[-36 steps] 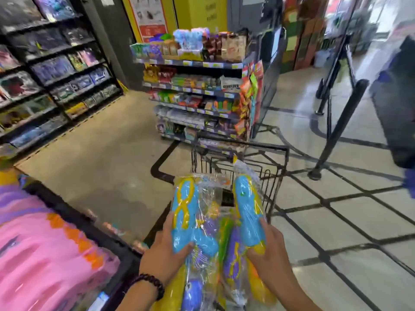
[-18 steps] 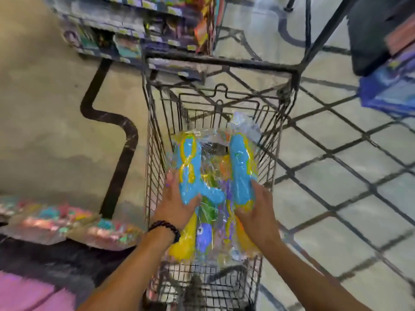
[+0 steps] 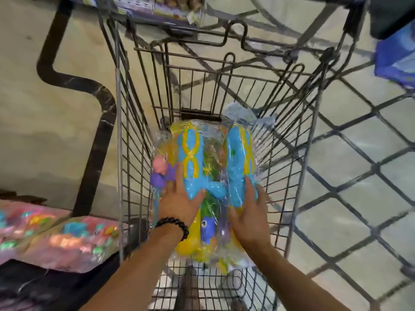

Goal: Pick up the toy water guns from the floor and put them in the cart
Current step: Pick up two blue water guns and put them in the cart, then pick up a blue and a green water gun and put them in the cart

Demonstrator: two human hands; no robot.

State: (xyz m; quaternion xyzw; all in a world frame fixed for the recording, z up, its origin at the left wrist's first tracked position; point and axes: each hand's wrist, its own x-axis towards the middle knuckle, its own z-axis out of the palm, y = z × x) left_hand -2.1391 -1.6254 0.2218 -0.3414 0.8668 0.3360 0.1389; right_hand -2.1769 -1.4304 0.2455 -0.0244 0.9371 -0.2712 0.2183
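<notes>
Both hands, left hand (image 3: 179,198) and right hand (image 3: 249,212), gripped the bagged toy water guns (image 3: 211,173), now lowered from above the rim deep into the wire cart (image 3: 125,131), near its floor; release looked imminent.

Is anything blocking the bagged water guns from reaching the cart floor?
Nothing visible does. The clear plastic bags of blue and yellow toy water guns, held by the left hand and right hand, are already low inside the wire shopping cart.
</notes>
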